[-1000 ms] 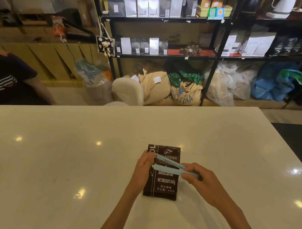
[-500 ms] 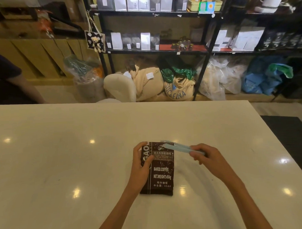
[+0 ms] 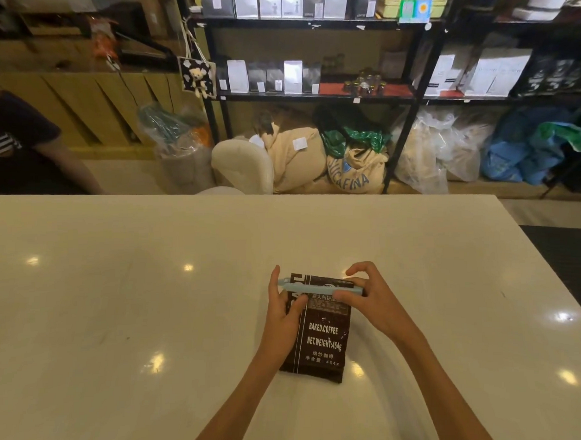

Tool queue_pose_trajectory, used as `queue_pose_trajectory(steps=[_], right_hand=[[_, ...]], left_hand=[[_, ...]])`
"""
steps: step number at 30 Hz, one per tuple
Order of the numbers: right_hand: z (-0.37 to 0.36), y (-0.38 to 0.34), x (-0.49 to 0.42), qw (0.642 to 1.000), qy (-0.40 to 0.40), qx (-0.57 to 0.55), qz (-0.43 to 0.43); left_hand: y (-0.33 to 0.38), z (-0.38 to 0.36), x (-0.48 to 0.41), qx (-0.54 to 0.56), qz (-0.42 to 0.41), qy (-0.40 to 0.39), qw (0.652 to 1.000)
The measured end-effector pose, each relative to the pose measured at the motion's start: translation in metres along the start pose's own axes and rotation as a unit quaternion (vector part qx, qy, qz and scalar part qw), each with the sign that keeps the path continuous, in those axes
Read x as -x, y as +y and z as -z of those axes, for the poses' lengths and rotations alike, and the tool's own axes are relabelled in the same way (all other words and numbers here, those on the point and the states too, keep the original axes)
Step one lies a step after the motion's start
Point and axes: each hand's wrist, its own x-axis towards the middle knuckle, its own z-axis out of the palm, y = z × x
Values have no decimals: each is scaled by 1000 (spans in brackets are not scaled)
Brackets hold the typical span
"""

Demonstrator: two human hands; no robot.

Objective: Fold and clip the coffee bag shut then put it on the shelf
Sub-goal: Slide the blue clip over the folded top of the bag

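Note:
A dark brown coffee bag (image 3: 323, 337) lies flat on the white table (image 3: 121, 324), its printed face up. A long pale blue clip (image 3: 318, 287) lies straight across the bag's top end. My left hand (image 3: 284, 314) grips the bag's left side, thumb on the print, fingers by the clip's left end. My right hand (image 3: 372, 299) pinches the clip's right end between thumb and fingers. The black metal shelf (image 3: 314, 97) stands beyond the table's far edge, with white and dark bags on its boards.
Sacks (image 3: 356, 171) and plastic bags (image 3: 445, 155) sit on the floor under the shelf. A cream chair back (image 3: 244, 165) stands at the table's far edge. A person in a dark shirt (image 3: 20, 147) sits at the far left.
The clip went from angled over the bag's middle, up to its top end, and now lies level across it. My right hand shifted onto the clip's right end; my left stays on the bag.

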Motion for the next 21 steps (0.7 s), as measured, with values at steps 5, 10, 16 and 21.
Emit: queue_pose_trajectory(steps=[5, 10, 16, 21], right_hand=[[-11, 3, -1, 999, 22, -25, -10], [-18, 9, -4, 999, 33, -40, -2], [-22, 18, -11, 999, 40, -21, 12], [-10, 21, -11, 999, 35, -5, 29]], left_hand=[[-1, 1, -2, -4, 7, 10, 1000], [-1, 2, -4, -12, 10, 27, 999], [-1, 3, -6, -12, 7, 43, 999], [0, 6, -7, -15, -1, 38, 999]])
